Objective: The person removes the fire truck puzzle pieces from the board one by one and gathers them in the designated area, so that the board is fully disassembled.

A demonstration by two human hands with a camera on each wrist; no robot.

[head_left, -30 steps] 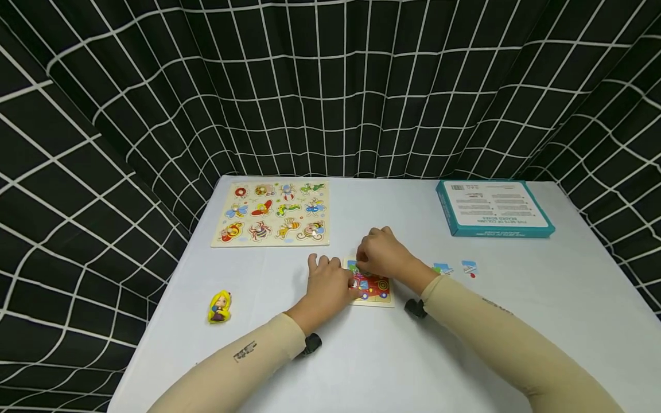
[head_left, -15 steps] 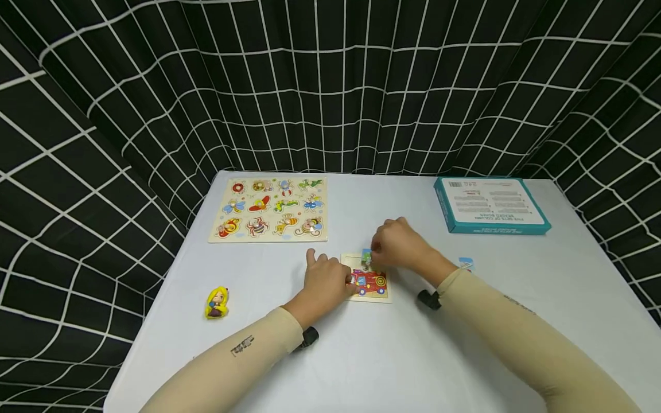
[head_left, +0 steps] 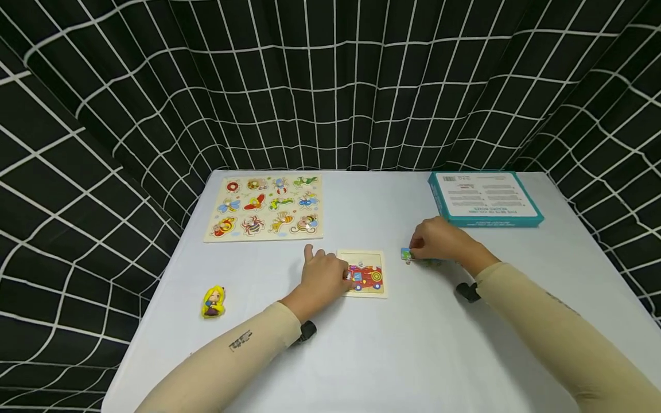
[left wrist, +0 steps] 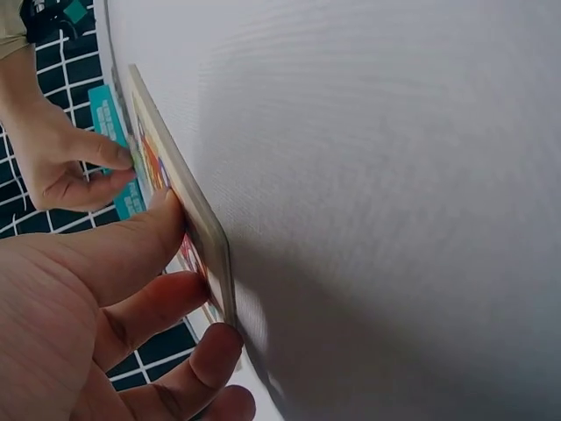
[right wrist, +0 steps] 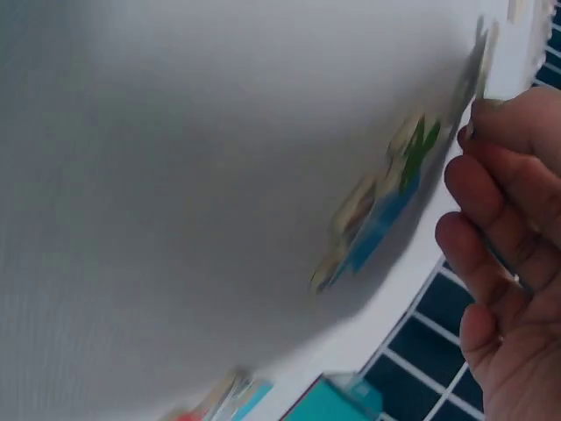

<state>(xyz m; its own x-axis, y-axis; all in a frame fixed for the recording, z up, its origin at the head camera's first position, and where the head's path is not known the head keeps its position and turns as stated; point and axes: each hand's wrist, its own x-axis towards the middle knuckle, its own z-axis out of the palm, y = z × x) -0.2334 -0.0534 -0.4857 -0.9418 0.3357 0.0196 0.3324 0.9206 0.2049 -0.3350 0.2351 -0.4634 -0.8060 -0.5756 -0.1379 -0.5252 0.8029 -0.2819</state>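
My left hand (head_left: 322,281) holds the small wooden jigsaw board (head_left: 374,257) at its left side. In the left wrist view the thumb lies on the picture and the fingers curl at the board's edge (left wrist: 207,230). The board shows a red truck (head_left: 368,276); bare wood shows along its upper part. To the right of it, my right hand (head_left: 444,241) pinches a blue and green jigsaw piece (head_left: 405,254) between thumb and forefinger. In the right wrist view that piece is seen edge-on (right wrist: 486,66). A second blue and green piece (right wrist: 377,215) lies on the table beside the fingers.
Another jigsaw piece (right wrist: 230,399) shows at the bottom of the right wrist view. A large insect puzzle board (head_left: 265,207) lies at back left, a teal box (head_left: 485,198) at back right. A yellow-haired doll figure (head_left: 213,302) lies at left. Black gridded curtains (head_left: 341,86) surround the white table.
My right hand has lifted the blue and green piece off the board and carried it right, towards the loose pieces. The left hand has stayed on the board.
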